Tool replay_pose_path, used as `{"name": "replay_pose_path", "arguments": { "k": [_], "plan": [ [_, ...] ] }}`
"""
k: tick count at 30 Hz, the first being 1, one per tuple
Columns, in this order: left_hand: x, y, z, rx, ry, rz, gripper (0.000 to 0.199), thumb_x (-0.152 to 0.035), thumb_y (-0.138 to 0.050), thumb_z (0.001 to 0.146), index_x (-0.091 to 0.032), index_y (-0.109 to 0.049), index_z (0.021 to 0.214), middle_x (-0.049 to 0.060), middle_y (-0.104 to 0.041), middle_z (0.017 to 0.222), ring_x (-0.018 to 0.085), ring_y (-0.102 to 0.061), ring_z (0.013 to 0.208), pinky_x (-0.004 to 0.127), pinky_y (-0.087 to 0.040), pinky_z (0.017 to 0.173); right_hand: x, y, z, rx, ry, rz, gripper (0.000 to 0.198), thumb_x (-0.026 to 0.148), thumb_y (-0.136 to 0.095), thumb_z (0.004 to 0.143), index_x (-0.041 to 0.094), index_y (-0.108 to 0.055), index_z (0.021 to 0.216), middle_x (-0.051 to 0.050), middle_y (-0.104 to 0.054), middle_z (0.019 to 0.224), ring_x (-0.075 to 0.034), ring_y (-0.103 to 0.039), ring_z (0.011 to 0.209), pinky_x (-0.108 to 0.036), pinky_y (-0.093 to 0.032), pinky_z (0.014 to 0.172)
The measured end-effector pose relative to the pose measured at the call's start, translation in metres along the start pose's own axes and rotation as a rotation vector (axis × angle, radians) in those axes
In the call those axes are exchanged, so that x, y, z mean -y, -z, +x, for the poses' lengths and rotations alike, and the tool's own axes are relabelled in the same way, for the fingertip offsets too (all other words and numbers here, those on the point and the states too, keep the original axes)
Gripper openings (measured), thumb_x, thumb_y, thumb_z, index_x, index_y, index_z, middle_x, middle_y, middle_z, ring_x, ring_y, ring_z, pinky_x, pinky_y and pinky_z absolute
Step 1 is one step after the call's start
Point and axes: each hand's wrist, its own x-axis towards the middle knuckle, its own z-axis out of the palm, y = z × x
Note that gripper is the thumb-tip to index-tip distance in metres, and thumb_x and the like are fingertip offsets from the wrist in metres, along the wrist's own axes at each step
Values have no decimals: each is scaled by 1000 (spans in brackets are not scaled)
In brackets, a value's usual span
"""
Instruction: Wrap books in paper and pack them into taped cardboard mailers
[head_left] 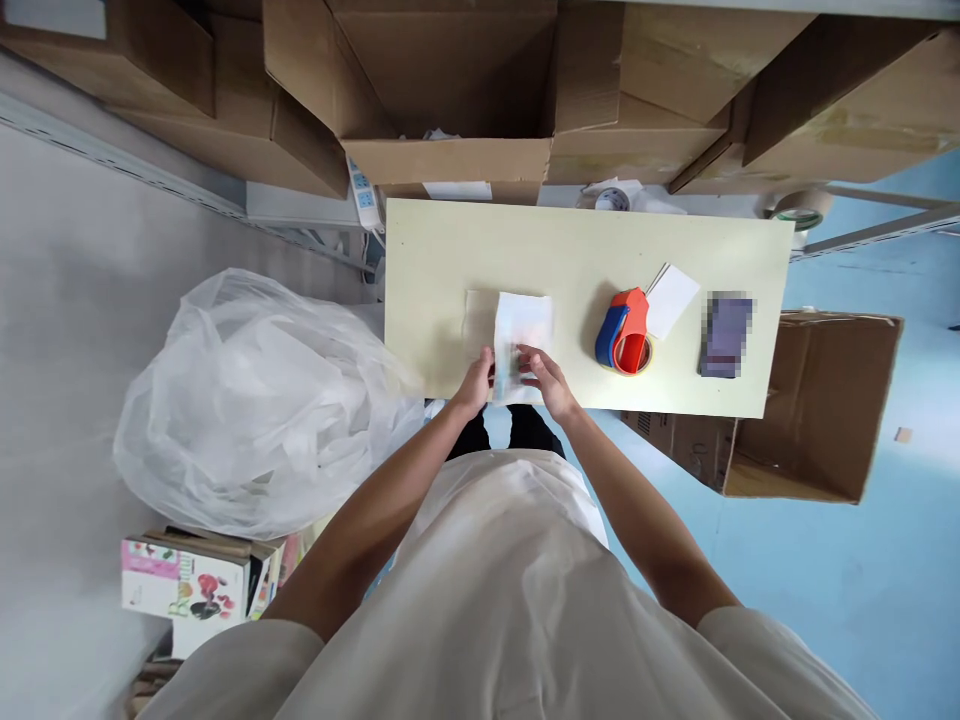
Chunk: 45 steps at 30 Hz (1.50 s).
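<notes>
A flat whitish packet or folded sheet with faint coloured print [521, 330] lies at the front edge of the table, between my hands. My left hand [475, 384] has its fingers closed on the packet's left edge. From the right, my right hand [552, 382] curls its fingers over the packet's front part, and the fingertips are somewhat blurred. Beside it on the left is a thin see-through sheet or sleeve [478, 318], partly covered by the packet. To the right of my hands stands a red and blue tape dispenser [627, 330] with a roll of tape.
White cards [673, 302] and a pixelated dark object [726, 335] lie on the pale table [435, 240]. Open cardboard boxes [450, 160] line the shelf behind. A large translucent plastic bag [262, 400] bulges at the left, above books [187, 580]. Another open box [817, 400] stands at the right.
</notes>
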Motion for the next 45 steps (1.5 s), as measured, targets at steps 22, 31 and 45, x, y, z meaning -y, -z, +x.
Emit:
{"name": "replay_pose_path", "arguments": {
  "k": [22, 31, 45],
  "plan": [
    [15, 6, 15, -248, -205, 1042, 40, -36, -40, 91, -13, -53, 122, 16, -50, 126, 28, -44, 122, 45, -32, 107, -39, 15, 10, -449, 120, -388, 40, 35, -58, 75, 18, -57, 111, -12, -62, 110, -21, -61, 88, -40, -51, 78],
    [16, 13, 14, -235, -205, 910, 42, -36, -42, 90, -11, -54, 122, 17, -49, 126, 26, -43, 124, 42, -32, 108, -43, 25, 29, -364, -71, -202, 27, 26, -58, 65, 19, -57, 91, -2, -65, 84, -18, -59, 75, -34, -49, 71],
    [6, -13, 33, -88, -158, 135, 42, -49, -39, 90, -16, -64, 97, 10, -67, 101, 23, -60, 98, 36, -47, 86, 30, -7, 6, -100, 54, -172, 25, 24, -55, 62, 22, -40, 83, 7, -47, 75, -7, -45, 52, -22, -38, 45]
  ]
}}
